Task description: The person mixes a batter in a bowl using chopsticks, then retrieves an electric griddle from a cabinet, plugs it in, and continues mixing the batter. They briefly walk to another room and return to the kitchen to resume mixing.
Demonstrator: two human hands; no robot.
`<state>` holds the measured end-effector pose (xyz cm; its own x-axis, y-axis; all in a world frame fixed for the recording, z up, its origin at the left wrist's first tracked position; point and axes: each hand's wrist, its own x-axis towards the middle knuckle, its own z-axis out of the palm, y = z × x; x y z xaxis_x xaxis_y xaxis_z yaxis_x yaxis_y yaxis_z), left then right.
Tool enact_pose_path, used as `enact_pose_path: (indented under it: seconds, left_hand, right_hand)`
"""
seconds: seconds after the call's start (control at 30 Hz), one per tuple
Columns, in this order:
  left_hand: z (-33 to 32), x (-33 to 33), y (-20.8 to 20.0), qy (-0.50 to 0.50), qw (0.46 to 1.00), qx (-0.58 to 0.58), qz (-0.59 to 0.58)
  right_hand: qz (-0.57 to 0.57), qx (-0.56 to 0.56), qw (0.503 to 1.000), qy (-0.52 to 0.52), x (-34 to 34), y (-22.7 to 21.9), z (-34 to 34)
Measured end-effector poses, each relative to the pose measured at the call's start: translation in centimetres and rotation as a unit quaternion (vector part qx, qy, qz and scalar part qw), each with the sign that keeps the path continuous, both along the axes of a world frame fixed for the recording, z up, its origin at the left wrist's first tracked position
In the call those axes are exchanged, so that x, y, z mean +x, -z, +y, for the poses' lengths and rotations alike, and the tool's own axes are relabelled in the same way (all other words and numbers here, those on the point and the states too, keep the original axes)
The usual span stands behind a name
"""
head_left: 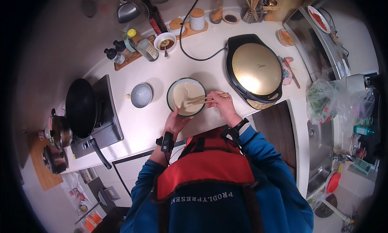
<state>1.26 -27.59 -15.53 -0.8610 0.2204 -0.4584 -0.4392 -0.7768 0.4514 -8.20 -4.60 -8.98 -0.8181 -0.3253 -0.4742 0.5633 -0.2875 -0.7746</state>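
While the left hand (pixel 174 121) clasped the near rim of the green-rimmed white bowl of pale batter (pixel 186 96) to steady it, right hand (pixel 220 104) fingers pinched wooden chopsticks (pixel 204 99) dipping in from three o'clock, with the round black-and-gold electric griddle (pixel 254 70) at two o'clock.

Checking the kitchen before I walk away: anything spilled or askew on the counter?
Nothing stands out. The bowl of batter sits upright under the left hand; the right hand holds chopsticks over it.

Green-rimmed white bowl (pixel 186 96) of pale beige batter (pixel 186 94), light wooden chopsticks (pixel 206 99), gold-lidded black griddle (pixel 255 70).
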Motion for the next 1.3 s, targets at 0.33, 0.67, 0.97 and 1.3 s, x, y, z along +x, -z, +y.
enact_pose_path:
  seconds: [0.33, 0.67, 0.97, 1.3]
  left_hand:
    - [0.8, -1.2, -0.6, -0.018, 1.0, -0.02, 0.006]
    - [1.9, -0.9, -1.3, -0.063, 0.998, -0.006, 0.016]
    - [1.6, 3.0, -2.4, -0.133, 0.99, -0.016, -0.053]
    - [-2.1, 9.5, -2.3, -0.245, 0.965, 0.034, -0.092]
  right_hand:
    - [0.066, -0.049, 0.996, 0.024, -1.1, 0.1, 0.6]
    - [0.06, -0.039, 0.997, 0.025, -1.3, 0.8, -0.1]
    - [0.075, -0.067, 0.995, -0.002, -2.2, 0.8, -0.2]
    - [0.088, -0.116, 0.989, 0.037, -2.5, 1.6, -0.1]
